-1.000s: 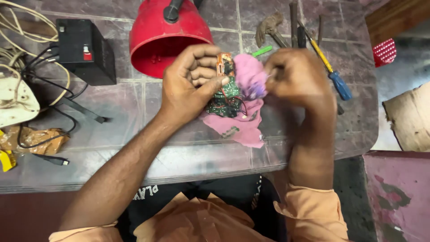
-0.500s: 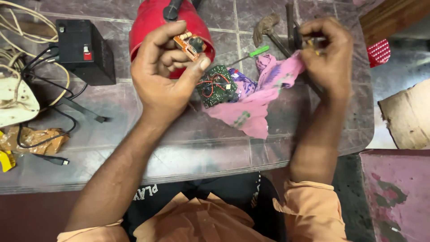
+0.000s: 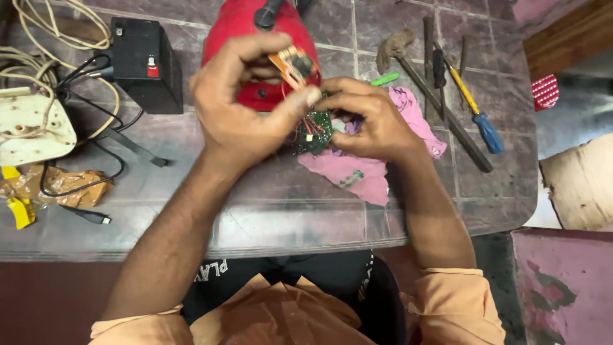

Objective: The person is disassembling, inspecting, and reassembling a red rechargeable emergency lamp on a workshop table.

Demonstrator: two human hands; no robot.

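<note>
I see the grey tiled stone desk (image 3: 191, 211) filling most of the head view, its near edge running just above my lap. At its far edge, in the middle, stands a red rounded plastic appliance housing (image 3: 242, 29). Toward the far left corner sit a black boxy battery (image 3: 143, 64) and a cream-coloured, worn extension socket board (image 3: 29, 128) amid coiled cables. A pink crumpled cloth (image 3: 357, 172) lies at the desk's middle, right of centre. Along the right edge lie a long dark metal rod (image 3: 447, 108) and a screwdriver with a yellow shaft and blue handle (image 3: 479, 115).

My left hand (image 3: 236, 121) is raised before the red housing, fingers closed on a small orange circuit board (image 3: 290, 64) with thin wires. My right hand (image 3: 377, 124) rests over the cloth, fingers pinched on a green round circuit board (image 3: 314, 131) just below the orange one.
</note>
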